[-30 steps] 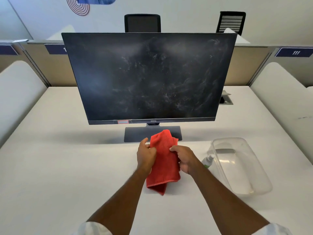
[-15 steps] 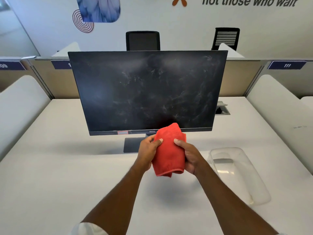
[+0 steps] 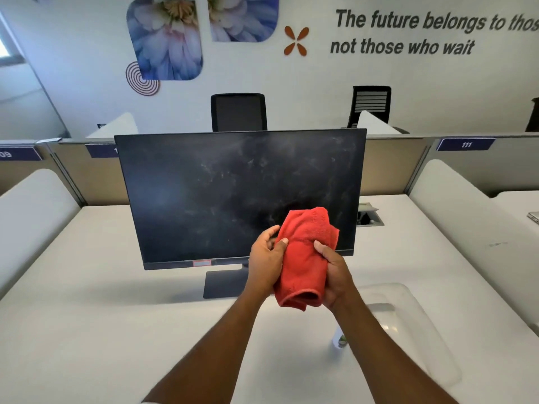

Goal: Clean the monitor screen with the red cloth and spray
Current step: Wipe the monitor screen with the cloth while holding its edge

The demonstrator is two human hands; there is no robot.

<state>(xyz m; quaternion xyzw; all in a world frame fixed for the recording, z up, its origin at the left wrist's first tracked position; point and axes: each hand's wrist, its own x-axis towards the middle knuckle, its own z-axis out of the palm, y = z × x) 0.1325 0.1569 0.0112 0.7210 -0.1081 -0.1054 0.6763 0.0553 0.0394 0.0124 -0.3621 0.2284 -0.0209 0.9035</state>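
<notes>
Bench (image 3: 87,330): white and bare on the left; more of its far side and the wall behind shows than half a second ago, since the camera has tilted upward.
Monitor (image 3: 204,193): stands upright on its dark base at the middle of the bench, the dark screen streaked with pale smudges, heaviest toward the upper right; it sits lower in the view than before.
Left hand (image 3: 267,263): closed on the left edge of the red cloth, thumb across the front; it has risen from below the monitor's lower bezel to overlap the screen's lower right part.
Red cloth (image 3: 303,258): bunched and held between both hands in front of the lower right of the screen; whether it touches the glass cannot be told. Earlier it only reached the bezel.
Right hand (image 3: 335,275): clamped on the cloth's right side, thumb pressing the front, raised along with the left.
Spray bottle (image 3: 339,341): only a sliver shows on the bench under the right forearm, near the person.
Clear plastic tub (image 3: 408,330): rests on the bench to the right, just beside the bottle.
</notes>
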